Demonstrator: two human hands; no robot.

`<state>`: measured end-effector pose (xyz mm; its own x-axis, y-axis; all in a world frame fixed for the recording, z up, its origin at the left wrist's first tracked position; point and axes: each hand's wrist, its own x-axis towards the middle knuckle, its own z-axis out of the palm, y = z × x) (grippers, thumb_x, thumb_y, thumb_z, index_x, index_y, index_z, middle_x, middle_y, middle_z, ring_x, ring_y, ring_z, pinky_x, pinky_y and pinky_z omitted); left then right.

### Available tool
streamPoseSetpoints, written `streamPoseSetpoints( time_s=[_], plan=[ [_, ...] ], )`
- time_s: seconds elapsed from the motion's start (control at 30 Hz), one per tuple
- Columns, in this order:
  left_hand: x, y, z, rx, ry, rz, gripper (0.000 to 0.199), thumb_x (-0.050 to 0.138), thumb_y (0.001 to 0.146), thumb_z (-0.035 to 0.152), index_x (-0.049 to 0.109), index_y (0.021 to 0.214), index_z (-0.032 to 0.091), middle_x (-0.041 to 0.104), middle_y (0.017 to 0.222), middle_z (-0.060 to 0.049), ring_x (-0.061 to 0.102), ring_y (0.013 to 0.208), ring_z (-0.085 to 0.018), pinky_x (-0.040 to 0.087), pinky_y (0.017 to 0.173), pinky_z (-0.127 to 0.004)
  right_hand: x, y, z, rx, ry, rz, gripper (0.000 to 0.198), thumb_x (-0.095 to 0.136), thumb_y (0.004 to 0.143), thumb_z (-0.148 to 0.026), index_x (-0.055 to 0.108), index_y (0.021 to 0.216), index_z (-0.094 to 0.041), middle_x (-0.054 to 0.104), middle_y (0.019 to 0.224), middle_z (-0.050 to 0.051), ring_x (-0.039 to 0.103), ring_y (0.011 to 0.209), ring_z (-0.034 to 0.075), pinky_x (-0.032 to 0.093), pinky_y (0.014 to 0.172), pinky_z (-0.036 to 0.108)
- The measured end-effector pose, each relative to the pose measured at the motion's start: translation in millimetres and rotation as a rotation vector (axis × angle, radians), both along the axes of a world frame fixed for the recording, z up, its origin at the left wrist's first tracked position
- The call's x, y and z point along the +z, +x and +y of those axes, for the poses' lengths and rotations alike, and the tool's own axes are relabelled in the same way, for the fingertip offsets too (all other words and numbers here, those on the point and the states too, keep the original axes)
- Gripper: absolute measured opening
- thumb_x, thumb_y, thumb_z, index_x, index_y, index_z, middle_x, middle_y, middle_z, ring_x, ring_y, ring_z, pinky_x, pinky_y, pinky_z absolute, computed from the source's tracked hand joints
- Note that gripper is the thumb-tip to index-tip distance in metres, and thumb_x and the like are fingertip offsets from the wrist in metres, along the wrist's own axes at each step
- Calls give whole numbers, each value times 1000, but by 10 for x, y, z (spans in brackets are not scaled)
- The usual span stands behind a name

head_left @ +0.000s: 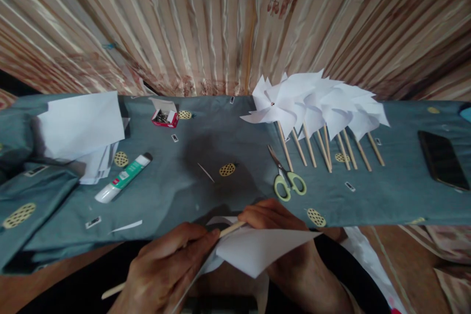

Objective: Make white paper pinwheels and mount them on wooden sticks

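My left hand (169, 260) is wrapped round a thin wooden stick (231, 229), whose lower end pokes out at the left below the wrist. At the stick's upper end my right hand (274, 216) is closed, fingers bent over it. A white paper pinwheel head (253, 250) lies between and under both hands, its folded blades spreading right and down. Whether the right fingers grip the stick, the paper or both is partly hidden. Just beyond the hands, scissors (289, 181) with green handles lie on the cloth, and a toothpick-like thin stick (205, 172) lies to their left.
Several finished paper pinwheels (312, 103) overlap at the back right. A phone (443, 159) lies far right. To the left are white paper sheets (83, 125), a glue stick (123, 179), a small red box (165, 115) of metal pins and a paper scrap (127, 226) near the edge.
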<state>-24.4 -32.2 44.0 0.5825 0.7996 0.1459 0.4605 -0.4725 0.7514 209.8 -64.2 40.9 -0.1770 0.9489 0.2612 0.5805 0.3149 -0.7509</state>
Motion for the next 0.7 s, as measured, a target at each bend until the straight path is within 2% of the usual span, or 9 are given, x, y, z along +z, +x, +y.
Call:
streamPoseSetpoints(
  time_s=[0.17,0.23,0.37,0.47,0.53,0.6,0.7],
  plan=[
    [32,24,101,-97,-19,-51,37,56,91,18,70,122,33,75,101,-2,74,84,-13,56,73,-14,19,14,48,22,-2,-28,12,50,96,-18,62,97,-20,69,82,2,66,79,18,55,69,31],
    [55,82,154,-67,-38,-107,33,58,90,18,73,116,32,75,94,-3,73,79,-14,56,68,-15,19,42,70,12,44,-12,17,47,97,-20,63,104,-19,72,91,5,68,87,19,57,74,33],
    [84,227,235,105,-179,-264,22,60,84,18,80,89,26,73,76,-3,69,65,-14,52,55,-18,0,113,108,-101,57,54,32,59,94,-27,62,125,-21,73,115,9,69,107,23,59,89,40],
    [58,306,272,281,-424,-394,9,67,69,19,76,67,20,67,57,-1,59,51,-14,45,45,-19,-26,157,161,-236,12,190,46,71,86,-34,60,130,-25,72,121,8,69,109,24,59,91,42],
    [24,344,294,408,-609,-515,12,70,63,20,68,52,17,59,45,0,49,42,-10,38,41,-18,-63,180,212,-315,43,298,52,72,85,-38,58,133,-25,69,127,10,67,114,24,57,95,43],
    [7,378,323,523,-749,-687,9,77,56,20,70,55,15,63,49,-1,51,43,-10,40,43,-19,-120,193,269,-389,67,402,53,71,85,-40,57,134,-23,67,131,13,66,117,24,56,97,43],
    [40,424,390,649,-892,-907,21,85,46,14,73,64,13,68,56,-2,60,50,-11,47,48,-20,-220,168,343,-472,26,543,49,69,86,-44,60,128,-21,69,127,15,68,113,24,57,92,41]
  ],
)
